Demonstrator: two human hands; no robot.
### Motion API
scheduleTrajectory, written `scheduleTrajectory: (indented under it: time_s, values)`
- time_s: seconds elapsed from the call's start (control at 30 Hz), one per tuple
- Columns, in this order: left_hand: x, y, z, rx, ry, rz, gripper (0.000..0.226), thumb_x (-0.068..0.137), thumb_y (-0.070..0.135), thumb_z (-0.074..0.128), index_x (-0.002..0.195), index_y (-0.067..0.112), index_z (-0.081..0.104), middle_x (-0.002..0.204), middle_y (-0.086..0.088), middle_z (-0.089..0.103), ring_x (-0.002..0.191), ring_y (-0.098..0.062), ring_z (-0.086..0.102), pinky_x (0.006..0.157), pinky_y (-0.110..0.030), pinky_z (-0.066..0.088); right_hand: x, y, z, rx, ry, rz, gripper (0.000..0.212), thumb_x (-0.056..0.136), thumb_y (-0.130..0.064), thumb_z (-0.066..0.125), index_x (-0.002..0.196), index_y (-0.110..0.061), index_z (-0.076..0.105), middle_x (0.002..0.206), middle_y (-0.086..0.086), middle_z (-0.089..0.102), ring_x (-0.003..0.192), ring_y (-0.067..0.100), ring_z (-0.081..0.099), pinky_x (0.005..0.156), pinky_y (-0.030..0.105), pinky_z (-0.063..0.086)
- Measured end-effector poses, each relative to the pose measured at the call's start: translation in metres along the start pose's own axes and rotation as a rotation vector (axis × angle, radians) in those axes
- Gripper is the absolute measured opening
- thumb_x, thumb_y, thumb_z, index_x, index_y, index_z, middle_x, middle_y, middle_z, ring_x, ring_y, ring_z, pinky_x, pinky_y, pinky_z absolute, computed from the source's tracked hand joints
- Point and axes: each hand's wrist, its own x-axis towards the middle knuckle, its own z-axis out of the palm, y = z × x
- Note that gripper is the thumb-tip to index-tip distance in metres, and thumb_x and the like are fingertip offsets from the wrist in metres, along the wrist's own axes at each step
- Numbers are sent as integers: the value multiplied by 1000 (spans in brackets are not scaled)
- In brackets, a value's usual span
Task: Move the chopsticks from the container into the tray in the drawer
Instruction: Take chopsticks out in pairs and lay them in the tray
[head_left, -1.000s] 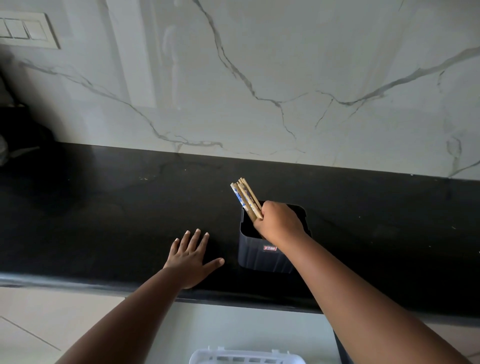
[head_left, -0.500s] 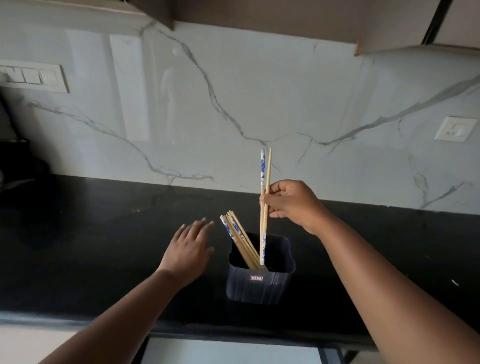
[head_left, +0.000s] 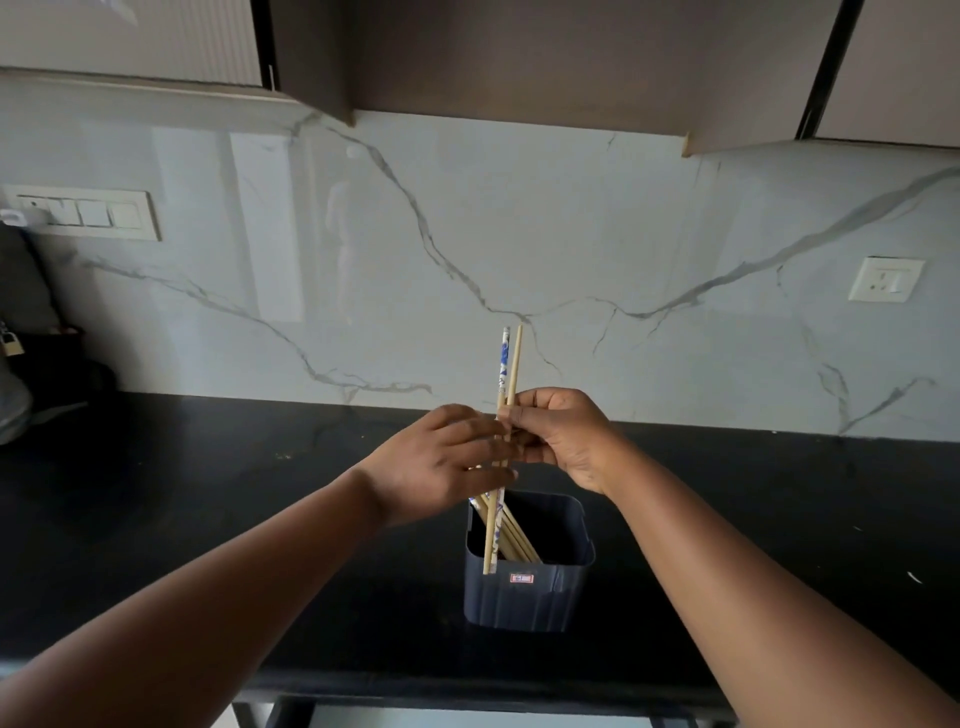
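A dark square container (head_left: 527, 597) with a small red label stands on the black counter (head_left: 208, 493), near its front edge. Several wooden chopsticks (head_left: 514, 538) lean inside it. My right hand (head_left: 558, 436) pinches a pair of chopsticks (head_left: 508, 364), one plain and one with a blue-and-white pattern, held upright above the container with the lower tips just over its front rim. My left hand (head_left: 441, 462) has its fingers against the same pair from the left. The drawer and its tray are out of view.
A marble backsplash (head_left: 519, 234) rises behind the counter, with a switch panel (head_left: 93, 213) at left and a socket (head_left: 885, 279) at right. Wall cabinets (head_left: 519, 57) hang overhead. Dark items (head_left: 31, 374) sit at the counter's far left.
My right hand has lifted the pair of chopsticks up out of the container. My left hand rose from the counter and now touches the pair. The view tilted upward.
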Motion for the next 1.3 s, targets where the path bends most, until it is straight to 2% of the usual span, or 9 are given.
scheduleTrajectory:
  time_s: [0.17, 0.33, 0.4, 0.47, 0.53, 0.6, 0.87, 1.03, 1.3]
  values:
    - [3, 1, -2, -98, -21, 7, 22, 90, 10, 64, 109, 16, 75, 117, -4, 71, 113, -23, 65, 97, -37, 50, -2, 5, 4, 58, 38, 39, 4, 86, -9, 71, 88, -5, 72, 69, 5, 72, 55, 12, 67, 51, 25, 56]
    - [8, -5, -17, -260, 1, -135, 26, 91, 8, 55, 110, 7, 73, 109, -9, 74, 98, -26, 71, 81, -36, 58, -2, -1, -3, 246, 44, 113, 8, 85, -9, 70, 90, -2, 71, 80, 13, 76, 64, 18, 73, 51, 25, 57]
    - [13, -6, -21, -402, 23, -408, 24, 90, 9, 62, 110, 13, 73, 99, -5, 76, 87, -24, 73, 75, -34, 60, -2, -4, -7, 290, 28, 104, 18, 81, -12, 72, 95, -1, 70, 83, 14, 76, 71, 22, 74, 57, 28, 59]
    - [26, -10, -24, -712, 18, -920, 23, 89, 14, 68, 110, 21, 72, 90, 0, 76, 81, -20, 72, 75, -35, 59, -2, -7, -9, 275, 13, 88, 30, 74, -16, 75, 99, -2, 70, 88, 15, 76, 79, 27, 74, 62, 30, 60]
    - [38, -20, -25, -1112, 40, -1366, 26, 85, 13, 72, 111, 14, 71, 84, 0, 75, 78, -16, 73, 73, -30, 60, -3, -8, -9, 253, 8, 77, 26, 75, -14, 75, 98, -4, 72, 90, 14, 76, 80, 27, 74, 62, 31, 60]
    - [43, -28, -24, -1340, 52, -1531, 21, 83, 11, 73, 104, 7, 70, 80, -4, 75, 74, -17, 74, 64, -27, 59, -3, -5, -6, 250, 5, 78, 13, 80, -8, 73, 93, -6, 75, 89, 13, 76, 78, 26, 75, 61, 31, 60]
    - [33, -19, -18, -1494, -53, -1624, 12, 85, 10, 71, 96, 6, 72, 90, -15, 76, 83, -28, 74, 68, -31, 61, -6, 3, 12, 65, 6, 69, 10, 83, -9, 74, 77, -15, 79, 80, 10, 78, 73, 21, 76, 56, 26, 58]
    - [30, -10, -15, -1508, -93, -1705, 11, 91, 4, 62, 96, 3, 71, 96, -18, 74, 84, -30, 74, 74, -35, 61, -10, 10, 17, -7, 21, 86, 8, 83, -6, 74, 90, -10, 74, 78, 11, 77, 70, 22, 76, 56, 27, 59]
    - [31, 4, -21, -1602, -101, -1721, 16, 90, 5, 62, 104, 5, 70, 102, -18, 73, 87, -28, 74, 64, -27, 59, -21, 20, 19, -39, 44, 54, 8, 84, -8, 74, 92, -11, 74, 77, 10, 77, 71, 23, 75, 59, 29, 60]
